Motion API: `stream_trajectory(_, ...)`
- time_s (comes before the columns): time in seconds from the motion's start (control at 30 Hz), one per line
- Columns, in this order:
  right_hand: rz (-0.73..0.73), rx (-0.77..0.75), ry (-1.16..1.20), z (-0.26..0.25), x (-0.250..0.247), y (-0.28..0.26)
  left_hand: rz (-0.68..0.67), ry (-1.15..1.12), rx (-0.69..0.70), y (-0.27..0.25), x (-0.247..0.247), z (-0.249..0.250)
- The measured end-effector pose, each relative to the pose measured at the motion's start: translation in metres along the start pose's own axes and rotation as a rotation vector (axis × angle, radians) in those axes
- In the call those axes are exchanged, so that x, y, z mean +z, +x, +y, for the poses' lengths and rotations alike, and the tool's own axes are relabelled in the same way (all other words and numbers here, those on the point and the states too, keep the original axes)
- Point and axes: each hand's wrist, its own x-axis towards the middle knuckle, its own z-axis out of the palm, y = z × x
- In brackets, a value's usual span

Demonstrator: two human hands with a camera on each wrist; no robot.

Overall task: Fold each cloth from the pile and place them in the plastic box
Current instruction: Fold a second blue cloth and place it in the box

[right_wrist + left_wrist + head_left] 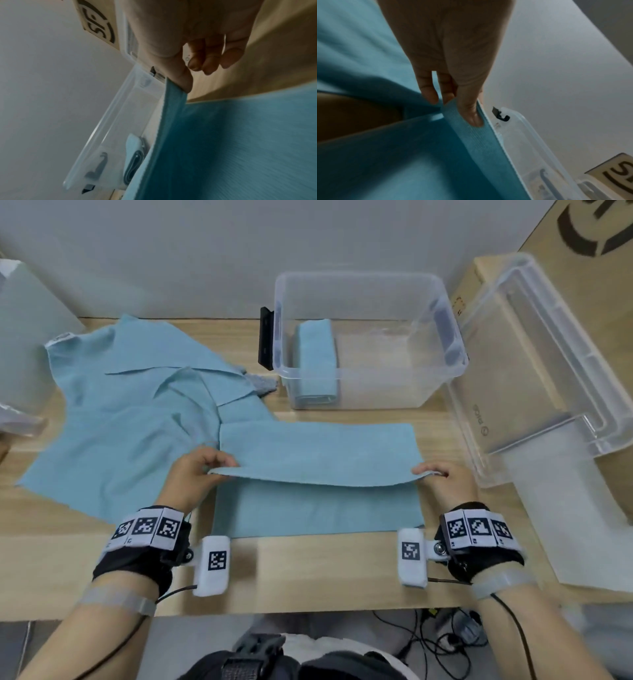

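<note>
A light blue cloth (318, 450) lies in front of me on the wooden table, its far half folded toward me over the near half (315, 515). My left hand (202, 470) pinches the left corner of the raised edge (467, 121). At the right corner, my right hand (435, 474) pinches the same edge (176, 89). The edge hangs a little above the lower layer. A pile of blue cloths (130, 405) sprawls at the left. The clear plastic box (448, 330) stands behind, with one folded blue cloth (315, 361) upright against its left wall.
The box's clear lid (534, 371) leans at the right against a cardboard box (582, 285). A translucent sheet (575, 525) lies at the table's right. A pale grey object (30, 337) stands at the far left. Cables hang below the table's front edge (308, 607).
</note>
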Motion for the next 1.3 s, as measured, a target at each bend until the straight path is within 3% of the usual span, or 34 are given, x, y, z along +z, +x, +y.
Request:
stream_trajectory(0.1, -0.093, 0.173, 0.086, 0.017, 0.007, -0.004, 0.032, 0.133, -0.062, -0.011, 0.004, -0.016)
stream_trajectory(0.17, -0.125, 0.233, 0.190, 0.018, 0.010, -0.004, 0.063, 0.094, -0.134, -0.015, 0.007, -0.024)
stream_trajectory(0.33, -0.119, 0.299, 0.386, 0.014, 0.009, -0.007, 0.021, -0.446, -0.356, -0.025, 0.019, -0.022)
stream_trajectory(0.43, -0.057, 0.263, 0.366, 0.016, 0.008, -0.011, 0.011, -0.544, -0.390, -0.029, 0.019, -0.026)
stream_trajectory(0.67, 0.018, 0.110, 0.067, 0.026, 0.010, -0.019, 0.007, -0.315, -0.347, -0.031, 0.019, -0.028)
stream_trajectory(0.93, 0.002, -0.051, -0.173, 0.027, 0.014, -0.029, -0.068, -0.117, -0.288, -0.029, 0.015, -0.032)
stream_trajectory(1.3, -0.008, -0.161, -0.276, 0.030, 0.016, -0.029, -0.062, 0.227, -0.257, -0.029, 0.015, -0.025)
